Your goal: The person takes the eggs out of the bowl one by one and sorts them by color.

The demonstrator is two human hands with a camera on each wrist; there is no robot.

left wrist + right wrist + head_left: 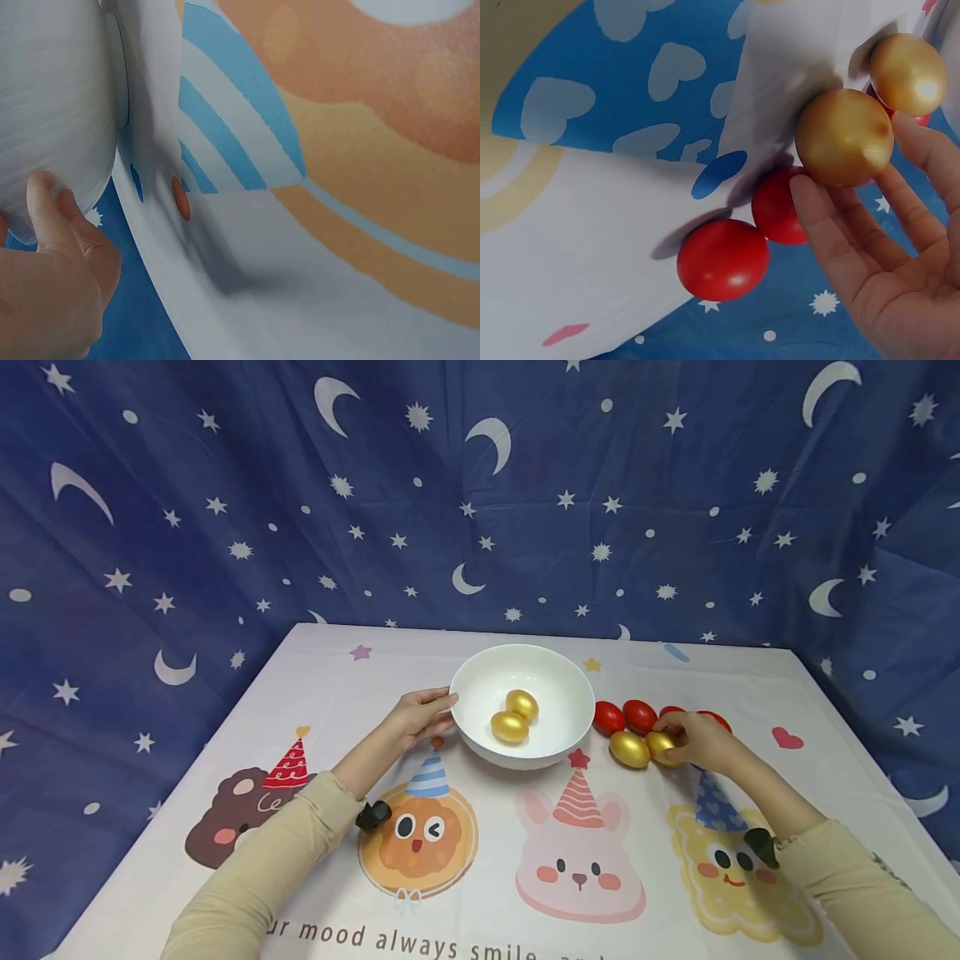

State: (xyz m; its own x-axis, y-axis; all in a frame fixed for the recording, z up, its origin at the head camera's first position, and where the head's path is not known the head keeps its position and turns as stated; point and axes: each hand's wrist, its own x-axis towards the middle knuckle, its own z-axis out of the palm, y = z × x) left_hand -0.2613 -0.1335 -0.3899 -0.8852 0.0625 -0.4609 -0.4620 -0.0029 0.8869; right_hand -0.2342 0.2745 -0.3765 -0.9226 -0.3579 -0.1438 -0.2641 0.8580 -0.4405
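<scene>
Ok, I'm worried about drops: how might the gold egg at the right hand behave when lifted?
The gold egg looks apt to roll, being rounded; its glossy surface may be slippery, and its undented form suggests stiffness.

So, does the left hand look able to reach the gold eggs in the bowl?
Probably yes: the left hand holds the bowl by its side, and nothing covers the gold eggs. It may need to let go first.
</scene>
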